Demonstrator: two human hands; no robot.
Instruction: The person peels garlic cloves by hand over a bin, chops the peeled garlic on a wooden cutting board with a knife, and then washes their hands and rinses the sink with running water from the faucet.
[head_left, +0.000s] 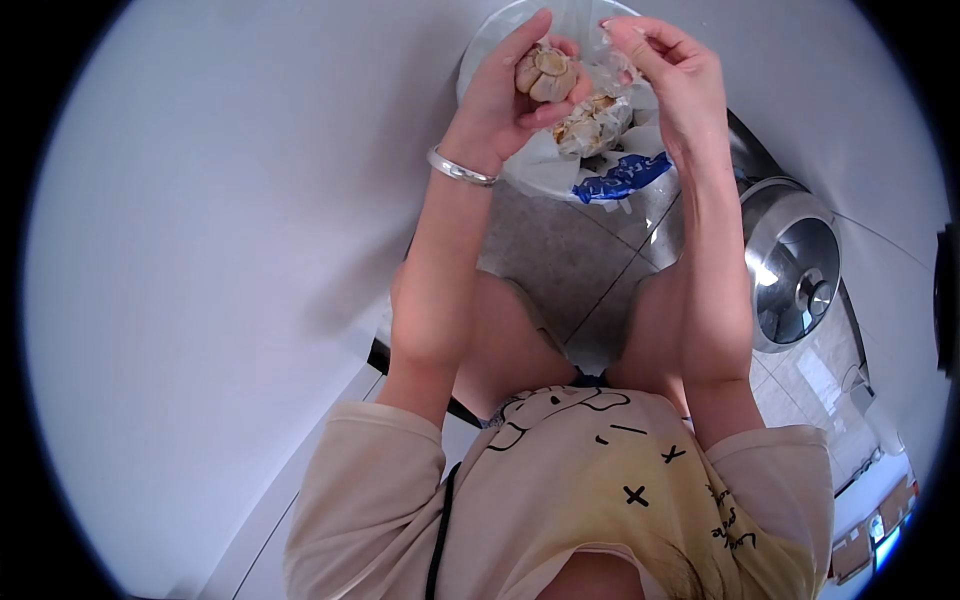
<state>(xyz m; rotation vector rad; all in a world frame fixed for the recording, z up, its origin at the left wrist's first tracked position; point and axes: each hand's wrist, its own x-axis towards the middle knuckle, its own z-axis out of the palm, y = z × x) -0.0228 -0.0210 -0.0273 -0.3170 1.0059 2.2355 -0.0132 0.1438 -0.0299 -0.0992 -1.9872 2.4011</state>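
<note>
My left hand (510,95) is closed around a whole garlic bulb (547,75), its flat root end facing up. A silver bangle (462,166) circles that wrist. To the right, apart from the bulb, my right hand (675,75) pinches thumb and fingers together on what looks like a thin scrap of garlic skin (607,27), largely hidden by the fingers. Both hands are above a white bin (545,180) lined with a clear plastic bag. Papery garlic peelings (597,122) lie inside it, and a blue printed wrapper (625,178) is at its near side.
A steel pot with a glass lid (795,265) stands to the right of my right forearm. Grey floor tiles (560,250) show between my legs. A pale, smooth surface (220,220) fills the left side. Boxes (870,530) are at the lower right.
</note>
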